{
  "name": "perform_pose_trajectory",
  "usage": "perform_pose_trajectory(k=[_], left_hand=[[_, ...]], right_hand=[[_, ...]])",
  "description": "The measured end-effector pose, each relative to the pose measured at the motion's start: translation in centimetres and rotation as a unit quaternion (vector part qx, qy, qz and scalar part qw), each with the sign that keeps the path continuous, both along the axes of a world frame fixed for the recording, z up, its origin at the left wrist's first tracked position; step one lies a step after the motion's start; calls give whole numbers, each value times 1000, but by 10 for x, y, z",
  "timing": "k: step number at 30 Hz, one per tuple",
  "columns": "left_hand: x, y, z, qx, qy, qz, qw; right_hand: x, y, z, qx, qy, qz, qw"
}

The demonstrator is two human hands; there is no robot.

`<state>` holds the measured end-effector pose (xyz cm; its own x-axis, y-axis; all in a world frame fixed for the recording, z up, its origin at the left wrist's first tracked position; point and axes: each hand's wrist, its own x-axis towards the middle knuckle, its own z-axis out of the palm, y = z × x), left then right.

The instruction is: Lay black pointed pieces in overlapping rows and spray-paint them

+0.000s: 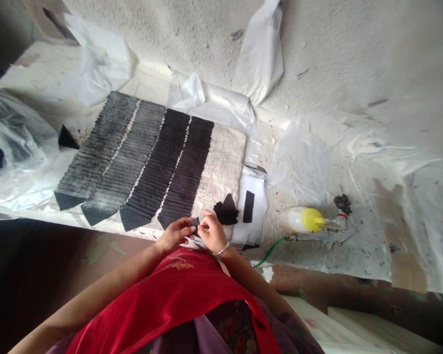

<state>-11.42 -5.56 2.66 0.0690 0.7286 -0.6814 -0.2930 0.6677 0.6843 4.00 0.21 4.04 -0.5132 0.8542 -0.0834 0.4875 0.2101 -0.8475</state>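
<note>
Close to the table's front edge, my left hand (176, 235) and my right hand (211, 231) meet around a small black piece (195, 223) that looks like fabric or leather. Fingers of both hands pinch it. Just right of my hands lies a bunch of black pieces (227, 210) with jagged edges. A black rectangular strip (248, 206) rests on a white sheet (260, 189). Left of my hands, overlapping black pieces form several slanting rows (184, 167) on a pale cloth-covered board (225, 147); the two leftmost rows look dusted whitish.
A spray gun with a yellow-and-white cup (310, 220) and a green hose (269, 253) lies on the table at right. Beside it is a dark crumpled lump (342, 202). Clear plastic (25, 132) bulges at far left. Plastic sheets (299, 157) hang against the rough wall (192, 39).
</note>
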Motion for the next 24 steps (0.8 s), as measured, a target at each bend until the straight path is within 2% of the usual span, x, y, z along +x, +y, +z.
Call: perform_pose_trajectory(k=[4,7,11,15,17,19,24], left_hand=[[-16,-17,-10,-36,-24,-10,999],[-32,-31,-13,-47,-14,-40,998],[-52,-40,-13,-50,39,-41,997],[-69,-40,-18,-36,160,6,986],[-75,-40,-22,-28,241,24,970],[-79,-39,-26,-21,323,15,946],[-83,-37,-34,13,487,-71,871]], right_hand=[[-14,-7,-5,-124,57,52,989],[-22,-9,-12,-201,46,88,975],[-35,-11,-27,-175,-20,84,981],[-50,-10,-41,-137,-127,66,980],[-57,-9,-43,-115,-187,71,973],[-63,-8,-44,-95,-229,79,966],[-70,-6,-48,-82,-275,77,955]])
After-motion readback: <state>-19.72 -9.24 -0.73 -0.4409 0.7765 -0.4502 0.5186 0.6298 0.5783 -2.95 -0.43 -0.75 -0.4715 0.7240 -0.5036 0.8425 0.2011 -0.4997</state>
